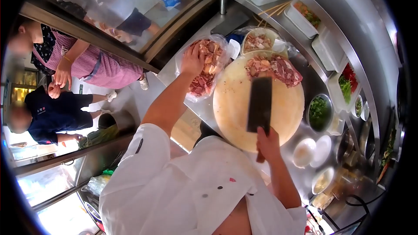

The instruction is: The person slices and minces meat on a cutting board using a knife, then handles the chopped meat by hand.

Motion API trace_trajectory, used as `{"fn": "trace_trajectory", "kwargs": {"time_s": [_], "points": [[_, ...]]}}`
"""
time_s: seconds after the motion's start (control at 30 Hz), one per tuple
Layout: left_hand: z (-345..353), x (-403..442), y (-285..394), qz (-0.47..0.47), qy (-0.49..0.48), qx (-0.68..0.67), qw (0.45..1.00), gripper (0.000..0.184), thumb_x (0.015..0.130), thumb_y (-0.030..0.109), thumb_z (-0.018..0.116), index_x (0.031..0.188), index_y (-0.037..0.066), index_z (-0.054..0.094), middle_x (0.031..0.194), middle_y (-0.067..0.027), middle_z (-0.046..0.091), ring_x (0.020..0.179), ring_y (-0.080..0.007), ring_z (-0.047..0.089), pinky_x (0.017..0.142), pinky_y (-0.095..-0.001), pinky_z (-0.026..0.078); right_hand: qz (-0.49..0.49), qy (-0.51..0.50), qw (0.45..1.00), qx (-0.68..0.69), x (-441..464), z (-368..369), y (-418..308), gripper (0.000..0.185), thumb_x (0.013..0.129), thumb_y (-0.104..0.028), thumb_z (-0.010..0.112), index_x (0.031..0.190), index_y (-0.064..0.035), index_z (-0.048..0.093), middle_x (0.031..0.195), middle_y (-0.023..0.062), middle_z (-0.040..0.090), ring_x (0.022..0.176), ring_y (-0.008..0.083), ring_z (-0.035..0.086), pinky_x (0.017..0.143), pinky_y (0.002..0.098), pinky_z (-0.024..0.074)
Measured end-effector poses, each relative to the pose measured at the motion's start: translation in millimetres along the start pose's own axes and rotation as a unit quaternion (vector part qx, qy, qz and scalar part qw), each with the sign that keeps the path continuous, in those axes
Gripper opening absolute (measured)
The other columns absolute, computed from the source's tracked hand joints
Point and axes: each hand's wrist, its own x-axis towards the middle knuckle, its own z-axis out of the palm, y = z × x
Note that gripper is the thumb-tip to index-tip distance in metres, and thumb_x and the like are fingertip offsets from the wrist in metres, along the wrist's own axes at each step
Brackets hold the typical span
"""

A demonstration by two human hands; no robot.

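My right hand (268, 144) is wrapped round the handle of a cleaver (260, 104). The dark, broad blade is over a round chopping board (230, 100). Cut raw meat (283, 70) lies along the board's far edge, just beyond the blade. To the left, my left hand (193, 61) rests on a heap of raw meat pieces (210, 61) in a clear plastic bag (224, 45). Its fingers are spread over the meat, with the tips partly hidden. Behind the board, a container (252, 38) holds smaller chopped meat pieces.
At right stand a bowl of chopped greens (320, 112), pale bowls (304, 153) and trays of vegetables (348, 85) along a metal shelf. Wooden sticks (274, 11) jut out near the back. Two people, one in a pink apron (111, 67) and one in dark clothes (56, 115), stand at left.
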Motion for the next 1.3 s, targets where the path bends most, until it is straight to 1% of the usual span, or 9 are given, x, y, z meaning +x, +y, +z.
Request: {"fn": "trace_trajectory", "kwargs": {"time_s": [0.17,0.27,0.4,0.57,0.67,0.83,1.13,1.27,1.3], "points": [[-25.5,7.2,-6.4,-0.004,-0.055,-0.075,0.996,0.052,0.107,0.037,0.056,0.152,0.011,0.054,0.155,-0.0216,0.052,0.140,-0.0443,0.051,0.117,-0.0500,0.041,0.062,0.079,0.993,0.060,-38.2,-45.5,54.6,0.024,0.107,-0.022,0.062,0.092,-0.0045,0.054,0.063,0.0022,0.052,0.047,0.0125,0.050,0.043,0.0326,0.0458],[-16.7,-18.1,-6.4,0.096,-0.054,-0.019,0.994,0.057,0.107,0.042,0.055,0.154,0.011,0.052,0.160,-0.0247,0.046,0.146,-0.0465,0.045,0.122,-0.0522,0.036,0.086,0.114,0.987,0.076,-53.2,-57.5,75.7,0.024,0.107,-0.022,0.062,0.092,-0.0045,0.054,0.062,0.0023,0.052,0.047,0.0126,0.050,0.043,0.0325,0.0459],[-36.6,-34.0,14.1,0.078,-0.056,0.095,0.991,0.059,0.106,0.047,0.055,0.152,0.009,0.055,0.162,-0.0263,0.043,0.152,-0.0446,0.038,0.125,-0.0534,0.029,0.083,0.127,0.987,0.056,-64.7,-71.5,105.4,0.026,0.106,-0.023,0.063,0.091,-0.0032,0.056,0.061,0.0024,0.053,0.047,0.0139,0.053,0.043,0.0327,0.0473],[-65.3,-26.9,112.8,0.253,-0.019,-0.072,0.965,0.055,0.083,0.019,0.077,0.136,0.008,0.063,0.128,-0.0192,0.064,0.123,-0.0406,0.059,0.103,-0.0528,0.049,0.072,0.119,0.989,-0.044,-74.3,-80.1,110.7,0.031,0.105,-0.029,0.065,0.095,0.0007,0.061,0.064,0.0071,0.060,0.050,0.0175,0.060,0.048,0.0353,0.0512],[-33.4,-18.5,163.4,0.290,-0.071,-0.082,0.951,0.059,0.084,0.021,0.079,0.138,0.008,0.061,0.134,-0.0190,0.063,0.127,-0.0408,0.058,0.104,-0.0506,0.051,0.040,0.096,0.992,-0.073,-77.9,-80.9,113.7,0.036,0.103,-0.033,0.067,0.099,0.0024,0.063,0.068,0.0118,0.066,0.052,0.0211,0.064,0.052,0.0373,0.0524],[24.9,2.6,226.6,0.207,-0.174,-0.081,0.959,0.070,0.083,0.033,0.082,0.144,0.010,0.057,0.141,-0.0183,0.059,0.131,-0.0408,0.059,0.107,-0.0467,0.052,0.021,0.086,0.987,-0.132,-75.1,-84.2,145.6,0.037,0.101,-0.033,0.068,0.104,0.0035,0.064,0.084,0.0240,0.073,0.077,0.0421,0.071,0.072,0.0480,0.0566],[45.1,1.5,220.2,0.091,-0.199,-0.168,0.961,0.056,0.083,0.039,0.086,0.128,0.012,0.070,0.118,-0.0134,0.072,0.105,-0.0355,0.071,0.090,-0.0420,0.058,0.002,0.072,0.984,-0.165,-88.0,-99.0,156.2,0.038,0.100,-0.035,0.067,0.104,0.0032,0.062,0.095,0.0297,0.073,0.092,0.0512,0.069,0.080,0.0553,0.0552],[16.4,-19.8,208.4,-0.125,-0.263,-0.387,0.875,0.046,0.095,0.039,0.080,0.127,0.008,0.068,0.113,-0.0062,0.074,0.099,-0.0211,0.073,0.084,-0.0359,0.059,-0.001,0.050,0.987,-0.152,-74.9,-109.3,166.8,0.039,0.101,-0.035,0.066,0.104,0.0034,0.062,0.096,0.0303,0.072,0.093,0.0525,0.068,0.080,0.0558,0.0550],[3.6,-24.6,207.4,-0.160,-0.297,-0.497,0.800,0.039,0.103,0.032,0.073,0.130,0.005,0.065,0.118,-0.0047,0.072,0.103,-0.0172,0.071,0.086,-0.0328,0.057,0.002,0.047,0.987,-0.152,-74.9,-111.9,158.6,0.039,0.101,-0.035,0.066,0.105,0.0035,0.061,0.096,0.0300,0.072,0.093,0.0527,0.068,0.080,0.0555,0.0552]]}}
